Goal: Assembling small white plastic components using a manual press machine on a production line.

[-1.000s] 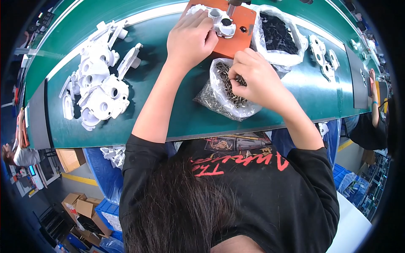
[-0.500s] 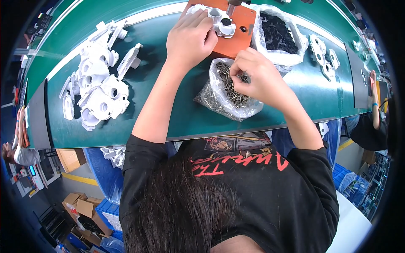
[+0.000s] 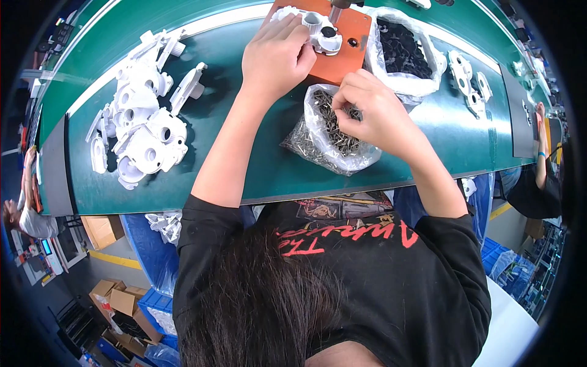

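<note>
On an orange block (image 3: 333, 71) at the far middle of the bench sits a white plastic housing (image 3: 331, 44) with round sockets and a black piece in one of them. My left hand (image 3: 276, 56) grips the housing's left side, fingers laid over it and thumb bent in. Below the block stands an open clear bag of small metal screws (image 3: 344, 145). Over its mouth hovers my right hand (image 3: 374, 111), thumb and fingertips pinched together. Whatever is between those fingertips is too small to make out. A metal spindle (image 3: 335, 12) comes down just above the housing.
White plastic housings (image 3: 147, 128) lie heaped at the left. A clear bag of black parts (image 3: 400, 49) stands right of the block, with a few white housings (image 3: 469, 85) farther right. Blue-lined bins (image 3: 153, 251) sit below the bench's front edge; other people work at both sides.
Both my hands keep nearly the same place and grip. At the far left, the other person has shifted slightly.
</note>
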The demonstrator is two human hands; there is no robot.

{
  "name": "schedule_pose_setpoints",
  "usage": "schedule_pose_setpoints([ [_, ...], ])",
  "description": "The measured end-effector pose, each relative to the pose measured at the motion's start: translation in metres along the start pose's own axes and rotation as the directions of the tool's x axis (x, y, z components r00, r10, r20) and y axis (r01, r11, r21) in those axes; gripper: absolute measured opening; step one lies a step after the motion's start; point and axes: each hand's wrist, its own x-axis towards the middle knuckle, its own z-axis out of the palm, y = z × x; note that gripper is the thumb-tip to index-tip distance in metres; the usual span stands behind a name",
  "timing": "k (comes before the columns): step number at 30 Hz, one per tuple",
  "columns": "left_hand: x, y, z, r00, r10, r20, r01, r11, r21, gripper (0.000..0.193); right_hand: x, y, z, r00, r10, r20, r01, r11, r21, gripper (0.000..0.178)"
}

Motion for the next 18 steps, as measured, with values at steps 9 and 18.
schedule_pose_setpoints([
  [9,0.001,0.0002,0.0,0.999,0.027,-0.037,-0.027,1.0,0.011,0.007,0.0003,0.0019,0.002,1.0,-0.014,-0.013,0.014,1.0,0.001,0.011],
  [18,0.0009,-0.0001,0.0005,0.999,0.033,-0.04,-0.033,0.999,0.006,0.007,0.0003,0.0011,0.0005,1.0,0.002,0.005,-0.002,1.0,0.02,0.01],
])
